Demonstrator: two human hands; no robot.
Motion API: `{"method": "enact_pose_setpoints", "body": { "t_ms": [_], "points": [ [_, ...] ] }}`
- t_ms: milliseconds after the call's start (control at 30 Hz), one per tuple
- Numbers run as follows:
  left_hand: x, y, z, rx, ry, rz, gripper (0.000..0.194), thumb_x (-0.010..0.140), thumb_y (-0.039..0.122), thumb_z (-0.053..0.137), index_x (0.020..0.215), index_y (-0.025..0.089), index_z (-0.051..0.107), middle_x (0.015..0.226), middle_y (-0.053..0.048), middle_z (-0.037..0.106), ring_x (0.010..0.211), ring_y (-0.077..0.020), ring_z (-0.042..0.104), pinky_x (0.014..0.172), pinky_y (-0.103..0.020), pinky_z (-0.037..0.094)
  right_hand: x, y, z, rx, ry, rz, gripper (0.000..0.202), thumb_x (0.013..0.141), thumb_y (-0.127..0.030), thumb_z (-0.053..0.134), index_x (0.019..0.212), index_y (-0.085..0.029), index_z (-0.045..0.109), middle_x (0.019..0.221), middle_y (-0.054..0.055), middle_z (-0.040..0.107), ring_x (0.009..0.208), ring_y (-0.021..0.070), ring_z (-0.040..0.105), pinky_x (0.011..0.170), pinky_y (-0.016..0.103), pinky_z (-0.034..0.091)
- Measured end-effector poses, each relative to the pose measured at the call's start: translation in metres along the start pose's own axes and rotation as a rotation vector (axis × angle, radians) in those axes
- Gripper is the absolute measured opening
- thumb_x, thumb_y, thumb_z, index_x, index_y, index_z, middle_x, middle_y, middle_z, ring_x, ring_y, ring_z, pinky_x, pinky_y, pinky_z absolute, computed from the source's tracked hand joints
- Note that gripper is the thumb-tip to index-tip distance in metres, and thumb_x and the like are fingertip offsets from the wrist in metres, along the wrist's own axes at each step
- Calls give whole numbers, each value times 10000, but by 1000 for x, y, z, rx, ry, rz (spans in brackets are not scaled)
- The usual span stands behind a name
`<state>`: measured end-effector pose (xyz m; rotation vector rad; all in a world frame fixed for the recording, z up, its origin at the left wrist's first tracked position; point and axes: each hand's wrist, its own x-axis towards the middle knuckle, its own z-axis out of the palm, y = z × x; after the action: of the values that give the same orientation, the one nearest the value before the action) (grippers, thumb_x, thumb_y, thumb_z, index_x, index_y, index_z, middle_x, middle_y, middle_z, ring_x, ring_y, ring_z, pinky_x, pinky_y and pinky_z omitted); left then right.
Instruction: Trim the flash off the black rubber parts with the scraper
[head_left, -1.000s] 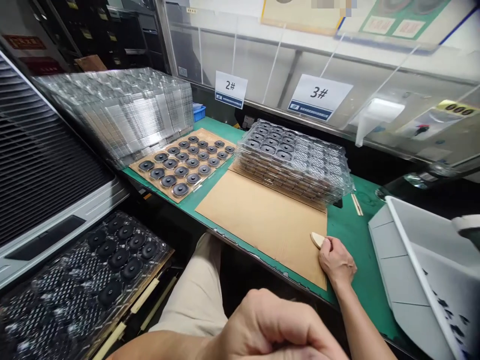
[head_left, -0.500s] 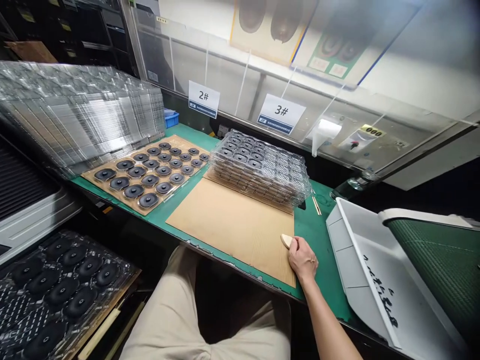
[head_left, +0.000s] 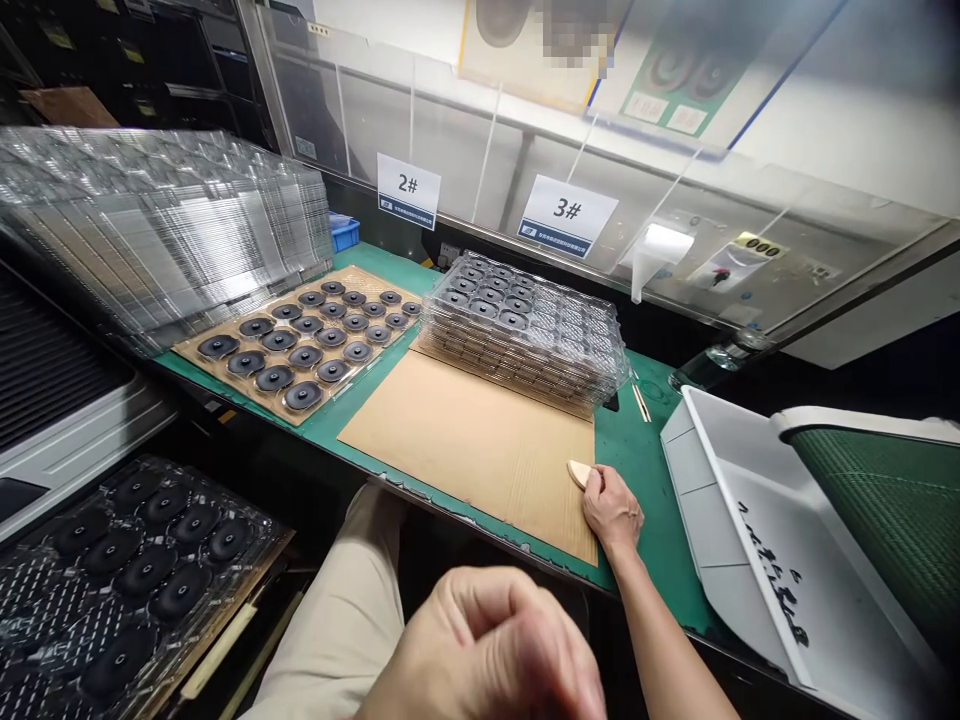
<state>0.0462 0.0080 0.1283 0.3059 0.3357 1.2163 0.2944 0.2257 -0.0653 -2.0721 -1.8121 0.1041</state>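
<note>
My right hand (head_left: 613, 507) rests at the right edge of a brown cardboard sheet (head_left: 465, 440). Its fingers are closed around a flat, pale, wood-coloured piece with a pointed tip (head_left: 578, 473); the other end is hidden in the grip. Close to the camera, at the bottom middle, is my left hand (head_left: 487, 650) with its fingers curled in. What it holds, if anything, cannot be seen. Behind the cardboard stands a stack of clear plastic trays (head_left: 525, 330), the top one partly filled with black round parts. To the left lies another tray of black round parts (head_left: 304, 345).
A tall stack of clear trays (head_left: 172, 240) leans at the left. Below the bench is a tray with black rings (head_left: 146, 570). On the right are a white bin (head_left: 750, 520) and a green conveyor belt (head_left: 885, 500). Tweezers (head_left: 641, 402) lie on the green mat (head_left: 630, 450).
My left hand has come into view from below, close to the camera. My right hand keeps its hold on the pale piece in the same place; the view has shifted slightly.
</note>
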Motion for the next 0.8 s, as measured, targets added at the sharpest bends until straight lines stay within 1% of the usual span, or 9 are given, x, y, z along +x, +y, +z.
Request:
{"method": "enact_pose_setpoints", "body": {
  "t_ms": [67,100,167,233,300,433,667,800],
  "points": [
    [8,-3,-3,-66,103,-9,262,853,380,813,756,137,804,764,-84,757,662,-131,680,612,-218,521,0,0,0,3,-2,1,271,1032,-294,453,1120,-205,693,1126,59,698,920,179,589,726,283,321],
    [10,-3,-4,-84,167,-6,241,903,337,760,825,116,816,852,-110,783,713,-143,708,631,-217,541,0,0,0,4,-3,1,269,1032,-293,454,1121,-206,693,1125,58,698,920,176,588,723,282,320],
    [13,-1,-7,-105,292,17,259,973,273,647,960,81,819,1034,-175,796,856,-196,754,715,-250,590,0,1,0,3,-4,0,260,1031,-292,462,1125,-212,691,1131,51,697,924,173,585,718,279,316],
    [14,3,-8,-133,384,23,329,1013,267,552,1053,62,806,1156,-217,772,978,-257,764,785,-306,618,0,2,1,2,-4,0,253,1030,-292,468,1129,-216,688,1143,46,696,926,170,583,713,277,310],
    [14,6,-7,-160,439,22,405,1042,301,481,1097,50,795,1221,-232,748,1066,-297,751,832,-347,630,0,2,1,2,-4,1,251,1029,-290,472,1132,-214,688,1150,47,694,921,166,578,709,278,306],
    [13,9,-7,-180,465,54,468,1061,342,420,1121,64,792,1305,-213,716,1179,-312,712,891,-372,636,1,1,1,11,-1,1,263,1031,-294,466,1132,-201,690,1131,57,691,909,165,569,710,277,303],
    [15,10,-15,-144,450,65,479,1059,358,411,1120,84,799,1322,-194,712,1222,-312,692,903,-371,641,0,2,2,57,-4,-2,288,1031,-308,446,1115,-189,695,1131,71,682,913,172,548,715,275,298],
    [12,10,-13,-110,460,64,480,1058,361,404,1118,100,802,1325,-185,713,1238,-308,682,918,-377,636,0,0,-1,122,3,10,299,1006,-312,445,1087,-182,702,1111,82,683,910,182,545,728,277,315]
  ]
}}
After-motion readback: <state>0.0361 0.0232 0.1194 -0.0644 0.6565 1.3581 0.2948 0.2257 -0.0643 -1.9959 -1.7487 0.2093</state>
